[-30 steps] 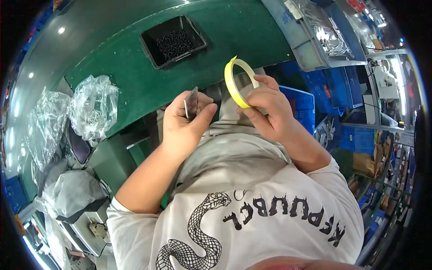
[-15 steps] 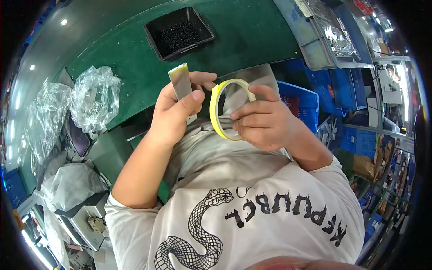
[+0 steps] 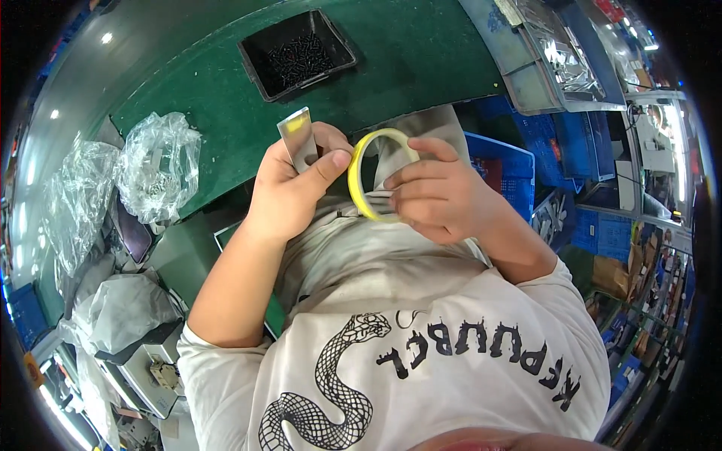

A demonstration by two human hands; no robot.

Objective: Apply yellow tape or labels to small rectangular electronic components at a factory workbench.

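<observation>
My left hand (image 3: 295,184) is closed around a flat metal strip (image 3: 300,143), which stands tilted up with a yellow patch near its top end. In my right hand (image 3: 440,192) is a roll of yellow tape (image 3: 358,179), gripped by its right side with the fingers through and around the ring. The tape roll's left edge is close to my left fingertips; whether they touch cannot be made out. Both hands are above my lap, in front of the green table's near edge. The lower part of the strip is hidden behind my left hand.
A black tray (image 3: 259,89) of small dark parts stands on the green table (image 3: 406,52). Clear plastic bags (image 3: 159,165) lie at the left. A blue crate (image 3: 519,177) is beyond my right hand, with a grey bin (image 3: 526,79) of metal pieces above it.
The strip has turned, and its yellow patch now faces up more. My left thumb has shifted toward the tape. The tape roll has moved slightly left and up, and turned.
</observation>
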